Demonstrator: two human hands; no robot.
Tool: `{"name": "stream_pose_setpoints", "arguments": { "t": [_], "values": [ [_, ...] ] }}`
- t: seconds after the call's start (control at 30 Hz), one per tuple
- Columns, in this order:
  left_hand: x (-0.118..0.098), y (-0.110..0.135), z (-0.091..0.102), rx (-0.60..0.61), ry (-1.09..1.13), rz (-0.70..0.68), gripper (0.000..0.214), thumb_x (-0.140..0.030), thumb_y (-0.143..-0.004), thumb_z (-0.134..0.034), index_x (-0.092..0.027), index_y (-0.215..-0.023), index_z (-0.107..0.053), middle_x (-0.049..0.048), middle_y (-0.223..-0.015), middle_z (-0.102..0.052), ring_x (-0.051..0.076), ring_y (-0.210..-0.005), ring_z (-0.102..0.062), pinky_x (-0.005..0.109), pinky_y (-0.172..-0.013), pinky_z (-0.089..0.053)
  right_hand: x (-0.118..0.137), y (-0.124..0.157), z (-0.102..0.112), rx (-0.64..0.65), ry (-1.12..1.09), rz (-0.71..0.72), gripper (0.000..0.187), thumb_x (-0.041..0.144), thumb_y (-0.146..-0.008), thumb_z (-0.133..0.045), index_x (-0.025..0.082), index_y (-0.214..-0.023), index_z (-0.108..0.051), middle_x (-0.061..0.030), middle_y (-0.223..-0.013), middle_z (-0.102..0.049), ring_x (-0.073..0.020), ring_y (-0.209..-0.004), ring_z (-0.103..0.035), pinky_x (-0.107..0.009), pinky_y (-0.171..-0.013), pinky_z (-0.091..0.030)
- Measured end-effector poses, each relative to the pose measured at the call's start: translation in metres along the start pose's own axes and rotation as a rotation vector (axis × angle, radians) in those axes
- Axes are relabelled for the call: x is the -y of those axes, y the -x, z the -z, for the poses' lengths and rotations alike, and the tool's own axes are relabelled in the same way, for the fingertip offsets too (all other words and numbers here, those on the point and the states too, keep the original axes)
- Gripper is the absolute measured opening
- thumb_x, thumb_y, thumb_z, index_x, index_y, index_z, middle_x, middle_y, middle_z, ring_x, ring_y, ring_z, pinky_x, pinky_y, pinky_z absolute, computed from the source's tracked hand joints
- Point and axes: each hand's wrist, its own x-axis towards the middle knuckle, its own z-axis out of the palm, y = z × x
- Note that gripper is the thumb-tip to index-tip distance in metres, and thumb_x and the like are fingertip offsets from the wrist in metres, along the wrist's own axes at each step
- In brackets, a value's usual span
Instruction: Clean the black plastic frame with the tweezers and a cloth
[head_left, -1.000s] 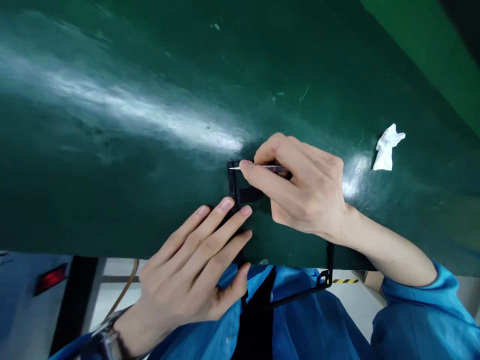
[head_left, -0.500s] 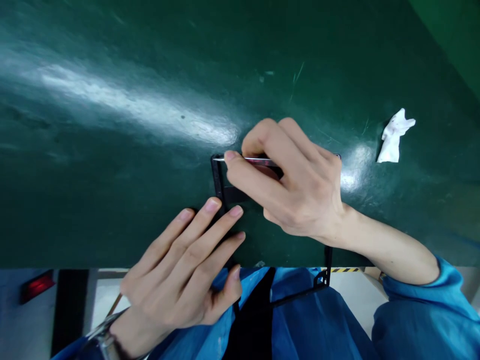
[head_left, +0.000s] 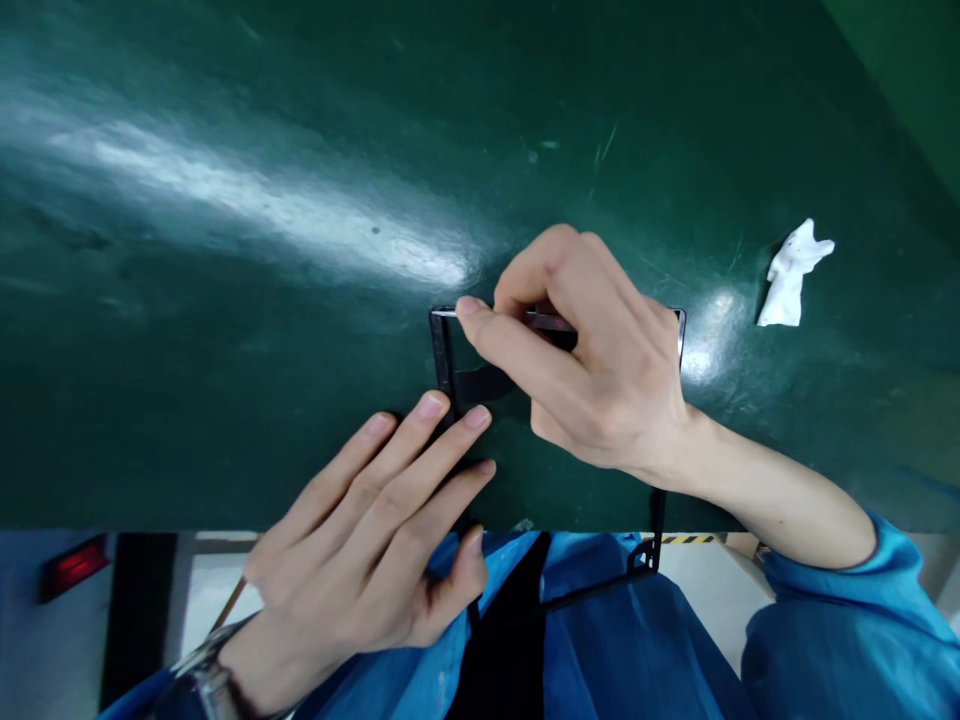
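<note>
A thin black rectangular frame point(head_left: 443, 360) lies on the green table, its near end sticking out past the table edge over my lap. My left hand point(head_left: 367, 540) rests flat across the frame's left side, fingers stretched out and slightly spread. At the far side, my right hand point(head_left: 592, 350) is closed, with thumb and bent forefinger pinching along the frame's shiny far edge. Whether a small piece is also between those fingers is hidden. Just below the right thumb, a dark strip point(head_left: 480, 384) reaches inward from the frame's left side.
A crumpled white scrap point(head_left: 791, 275) lies on the green table point(head_left: 225, 400) to the right of my right hand. The table's near edge runs just in front of my body. Below it at the left shows a red light-like patch point(head_left: 75, 568).
My right hand has shifted slightly to the right along the frame's far edge, its thumb still pressed there. The view has moved a little; my left hand keeps its place on the frame.
</note>
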Motion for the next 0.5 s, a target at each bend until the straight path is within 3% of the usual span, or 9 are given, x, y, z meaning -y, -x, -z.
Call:
{"name": "stream_pose_setpoints", "arguments": {
  "t": [0.17, 0.33, 0.5],
  "values": [
    [0.001, 0.000, 0.000, 0.003, -0.011, -0.009, 0.042, -0.020, -0.092, -0.061, -0.008, -0.131, -0.070, 0.0065, -0.172, -0.046, 0.024, -0.162, -0.047, 0.036, -0.141, -0.037, 0.002, -0.002, 0.003, 0.072, 0.043, -0.043, 0.035, 0.025, -0.112, -0.043, 0.021, -0.081, -0.058, 0.0000, -0.083, -0.062, -0.0093, -0.084, -0.066, -0.024, -0.071, -0.054],
    [0.000, 0.000, 0.000, 0.011, -0.010, -0.007, 0.043, -0.020, -0.092, -0.062, -0.007, -0.132, -0.069, 0.0071, -0.172, -0.047, 0.024, -0.162, -0.047, 0.036, -0.141, -0.036, -0.006, -0.007, 0.003, 0.167, 0.095, 0.120, 0.038, 0.018, -0.112, -0.037, 0.022, -0.086, -0.065, 0.0005, -0.091, -0.066, -0.0101, -0.099, -0.068, -0.022, -0.074, -0.055],
    [0.000, 0.002, 0.001, 0.019, 0.006, -0.002, 0.045, -0.019, -0.091, -0.065, -0.005, -0.133, -0.068, 0.0122, -0.166, -0.055, 0.026, -0.161, -0.047, 0.037, -0.142, -0.035, -0.011, -0.010, 0.003, 0.111, 0.162, 0.263, 0.040, 0.016, -0.109, -0.036, 0.025, -0.081, -0.063, -0.0004, -0.079, -0.063, -0.0111, -0.096, -0.066, -0.023, -0.064, -0.047]
  ]
}}
